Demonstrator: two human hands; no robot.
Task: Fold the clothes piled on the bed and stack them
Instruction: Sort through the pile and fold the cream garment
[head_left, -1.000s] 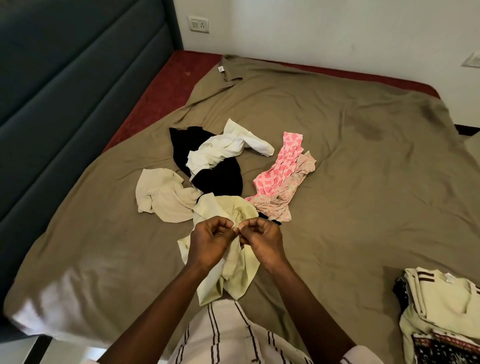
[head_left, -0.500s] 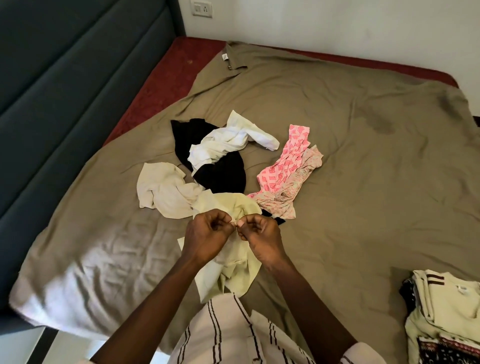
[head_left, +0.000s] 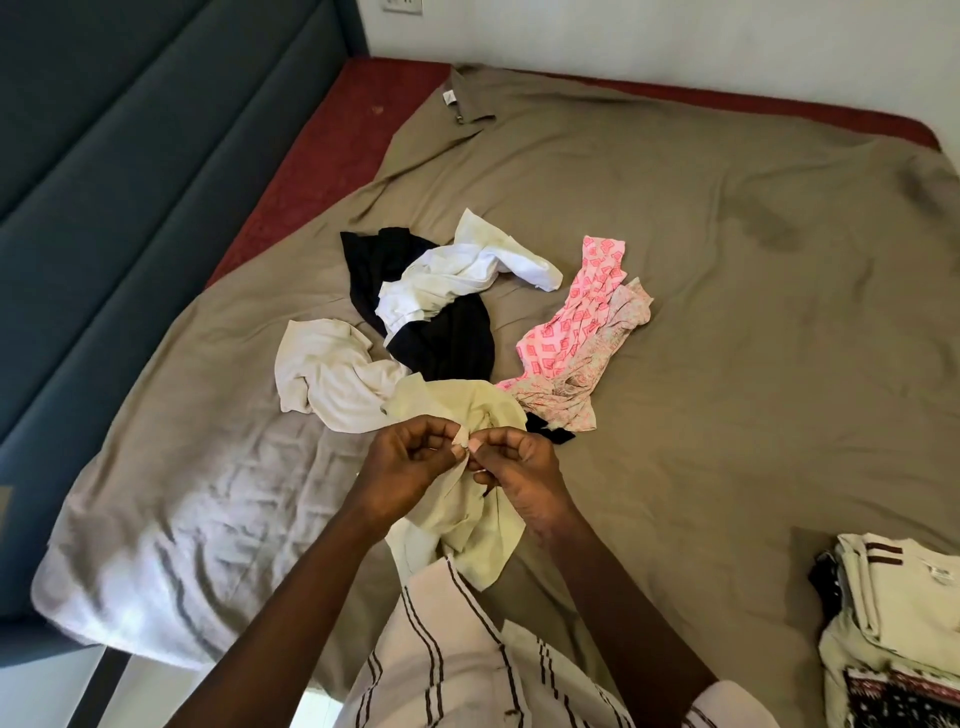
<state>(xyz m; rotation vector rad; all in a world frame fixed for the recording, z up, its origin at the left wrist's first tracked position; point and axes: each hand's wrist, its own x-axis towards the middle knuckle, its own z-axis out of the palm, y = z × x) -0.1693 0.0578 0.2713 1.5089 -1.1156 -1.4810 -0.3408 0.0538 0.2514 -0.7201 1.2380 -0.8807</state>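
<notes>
A blue-grey padded headboard (head_left: 130, 182) is running along the left side. A white wall (head_left: 675, 41) is closing the far side, with a socket plate (head_left: 402, 4) cut off by the top edge. An olive-brown sheet (head_left: 727, 364) is lying creased over a red mattress (head_left: 322, 156), whose far-left corner is showing bare. A dark stain (head_left: 769, 234) is marking the sheet at far right. Pale floor (head_left: 52, 691) is showing at lower left.

No readable text, brand, number or sign is showing anywhere. A small white tag (head_left: 449, 97) is lying at the far corner of the olive-brown bed sheet (head_left: 727, 364), too small to make out. A neck label (head_left: 938, 573) is showing faint grey marks on the folded cream T-shirt (head_left: 904, 597) atop the stack, too blurred to read.
</notes>
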